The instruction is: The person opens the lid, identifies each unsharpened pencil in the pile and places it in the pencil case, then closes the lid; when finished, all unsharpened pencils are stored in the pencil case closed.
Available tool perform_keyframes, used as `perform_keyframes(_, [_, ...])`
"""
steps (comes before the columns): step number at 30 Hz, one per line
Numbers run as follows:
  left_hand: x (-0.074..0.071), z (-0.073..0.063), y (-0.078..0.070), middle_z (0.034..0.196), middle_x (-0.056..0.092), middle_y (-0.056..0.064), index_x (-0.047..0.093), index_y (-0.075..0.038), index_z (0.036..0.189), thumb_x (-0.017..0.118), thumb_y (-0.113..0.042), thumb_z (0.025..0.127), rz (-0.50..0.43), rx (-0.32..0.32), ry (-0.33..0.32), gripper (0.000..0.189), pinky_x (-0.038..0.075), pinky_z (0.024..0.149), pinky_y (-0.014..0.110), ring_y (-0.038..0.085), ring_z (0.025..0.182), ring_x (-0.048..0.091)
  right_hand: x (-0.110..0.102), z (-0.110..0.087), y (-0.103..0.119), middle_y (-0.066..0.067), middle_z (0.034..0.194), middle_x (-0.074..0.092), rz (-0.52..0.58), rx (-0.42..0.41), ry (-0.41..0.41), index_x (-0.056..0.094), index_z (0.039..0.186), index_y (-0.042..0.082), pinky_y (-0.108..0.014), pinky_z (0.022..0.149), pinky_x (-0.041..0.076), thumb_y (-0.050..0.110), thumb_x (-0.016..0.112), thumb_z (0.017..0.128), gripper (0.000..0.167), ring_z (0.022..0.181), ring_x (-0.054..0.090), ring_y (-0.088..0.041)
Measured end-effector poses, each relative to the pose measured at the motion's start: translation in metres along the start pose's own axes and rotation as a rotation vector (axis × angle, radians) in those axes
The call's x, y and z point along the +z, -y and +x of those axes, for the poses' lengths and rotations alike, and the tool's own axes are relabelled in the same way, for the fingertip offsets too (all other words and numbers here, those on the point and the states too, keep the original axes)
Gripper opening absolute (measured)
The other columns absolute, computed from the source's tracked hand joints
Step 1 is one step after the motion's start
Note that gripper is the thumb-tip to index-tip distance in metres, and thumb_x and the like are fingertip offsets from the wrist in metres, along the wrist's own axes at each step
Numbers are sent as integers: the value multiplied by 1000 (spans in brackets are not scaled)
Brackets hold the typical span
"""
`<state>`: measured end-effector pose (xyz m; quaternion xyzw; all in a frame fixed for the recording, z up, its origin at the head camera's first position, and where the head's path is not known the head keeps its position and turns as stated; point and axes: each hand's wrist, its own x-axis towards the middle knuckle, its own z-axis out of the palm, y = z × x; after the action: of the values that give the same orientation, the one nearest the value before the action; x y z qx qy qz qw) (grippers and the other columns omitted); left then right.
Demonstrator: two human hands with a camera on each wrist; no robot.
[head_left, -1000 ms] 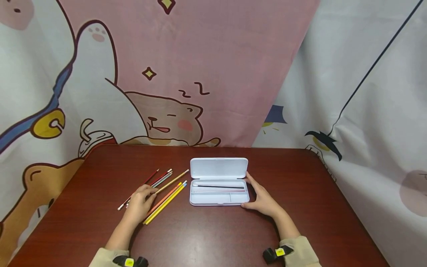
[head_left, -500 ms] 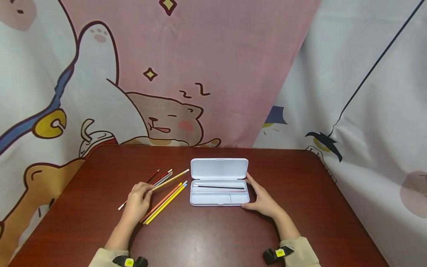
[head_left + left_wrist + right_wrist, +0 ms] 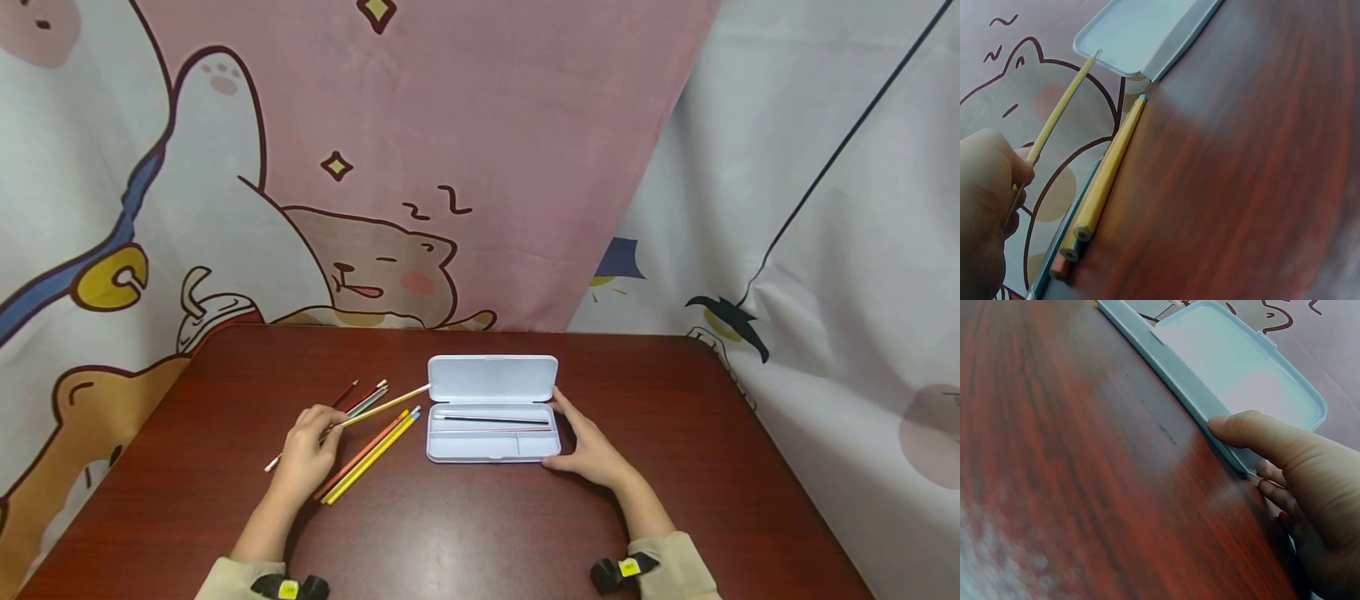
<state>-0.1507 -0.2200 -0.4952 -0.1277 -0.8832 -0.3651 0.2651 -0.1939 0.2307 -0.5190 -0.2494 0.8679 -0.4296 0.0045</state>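
The left hand (image 3: 306,442) pinches a yellow pencil (image 3: 386,405), its far end now shifted nearer the open case (image 3: 492,379): apparently freed from the other pencils (image 3: 371,457). The right hand (image 3: 592,450) (thumb spread wide) grips the case's end

Even, moderate light casts a soft glare on the tabletop (image 3: 465,533), midway between its left and right edges. Both wrist views look hazy, their wood grain blurred and the lid (image 3: 1235,369) washed out.
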Motion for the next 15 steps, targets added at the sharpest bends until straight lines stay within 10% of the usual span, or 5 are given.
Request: perform_keyframes(15, [22,16,-28,92,62,-6,71,-6,91,70,11,79,-112,64,90,21,43,71,26,12,89,53,0,-1,1,-5,139,47,-4,-1,-7,13,155,20,-32,108,21,22,89,67,116,132,35,-22])
